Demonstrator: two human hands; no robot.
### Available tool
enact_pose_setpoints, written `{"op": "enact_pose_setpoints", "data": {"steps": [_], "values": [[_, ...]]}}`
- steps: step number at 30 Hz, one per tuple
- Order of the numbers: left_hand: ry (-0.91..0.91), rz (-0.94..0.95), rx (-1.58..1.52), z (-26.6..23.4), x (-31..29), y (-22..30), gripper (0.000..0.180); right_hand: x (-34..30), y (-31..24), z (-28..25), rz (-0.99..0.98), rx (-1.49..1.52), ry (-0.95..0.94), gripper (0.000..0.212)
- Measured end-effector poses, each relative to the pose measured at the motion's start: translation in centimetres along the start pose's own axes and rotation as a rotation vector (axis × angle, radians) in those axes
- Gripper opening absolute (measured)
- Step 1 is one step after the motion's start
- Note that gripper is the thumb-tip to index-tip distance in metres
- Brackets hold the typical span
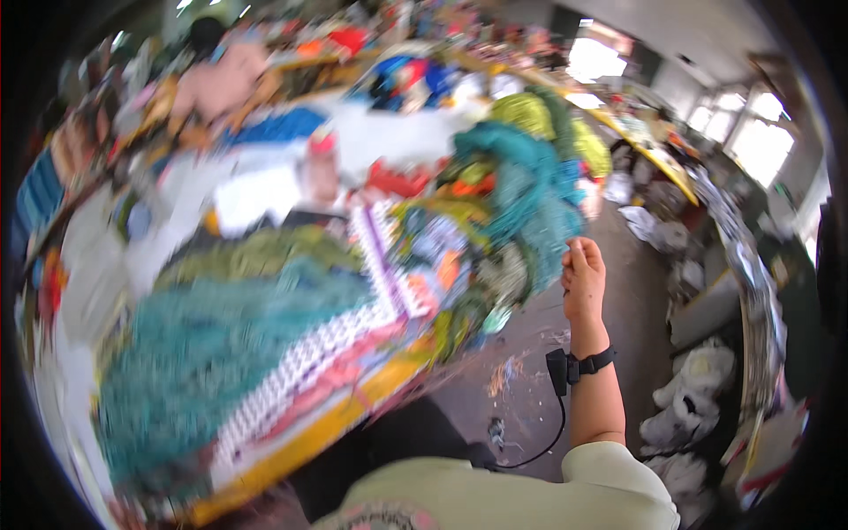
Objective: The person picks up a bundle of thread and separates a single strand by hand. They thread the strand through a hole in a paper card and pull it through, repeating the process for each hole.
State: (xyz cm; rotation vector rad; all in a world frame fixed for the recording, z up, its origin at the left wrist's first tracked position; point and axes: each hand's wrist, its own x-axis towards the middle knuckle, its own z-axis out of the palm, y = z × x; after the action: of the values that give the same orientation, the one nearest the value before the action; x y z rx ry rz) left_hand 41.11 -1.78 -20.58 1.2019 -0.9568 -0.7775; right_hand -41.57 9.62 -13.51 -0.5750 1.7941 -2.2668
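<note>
My right hand is raised past the right side of the table, its fingers curled and the thumb pressed against them in a pinch. Whatever lies in that pinch, if anything, is too small to make out. Closest to it hangs a bundle of teal mesh fabric, just left of the fingers. On the table in front of me a wide green-teal knitted or net cloth is spread. Along its edge runs a white openwork border with a purple stripe. The picture is smeared by motion. My left hand is outside the picture.
A yellow table edge runs before me. Mixed coloured cloth is heaped at the table's right. A person in pink is at the far left. White bags line the floor at right; scraps lie on the floor nearer me.
</note>
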Motion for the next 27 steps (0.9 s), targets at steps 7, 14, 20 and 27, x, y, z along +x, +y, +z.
{"op": "enact_pose_setpoints", "data": {"steps": [7, 14, 20, 27], "values": [[-0.506, -0.341, -0.78, 21.5, -4.0, 1.9, 0.064, -11.9, 4.1, 14.2, -0.168, -0.352, -0.849, 0.006], [-0.452, -0.418, 0.035, 22.6, -3.6, -0.5, 0.019, -22.7, 6.0, 25.3, -0.275, -0.437, -1.375, 0.008], [-0.703, -0.63, 0.609, 26.3, -4.6, -2.1, 0.021, -28.2, 8.8, 31.1, -0.416, -0.541, -1.584, 0.011], [-0.634, -0.828, -0.022, 26.1, -4.2, -4.3, 0.019, -27.8, 11.2, 32.7, -0.226, -0.539, -1.697, 0.01]]}}
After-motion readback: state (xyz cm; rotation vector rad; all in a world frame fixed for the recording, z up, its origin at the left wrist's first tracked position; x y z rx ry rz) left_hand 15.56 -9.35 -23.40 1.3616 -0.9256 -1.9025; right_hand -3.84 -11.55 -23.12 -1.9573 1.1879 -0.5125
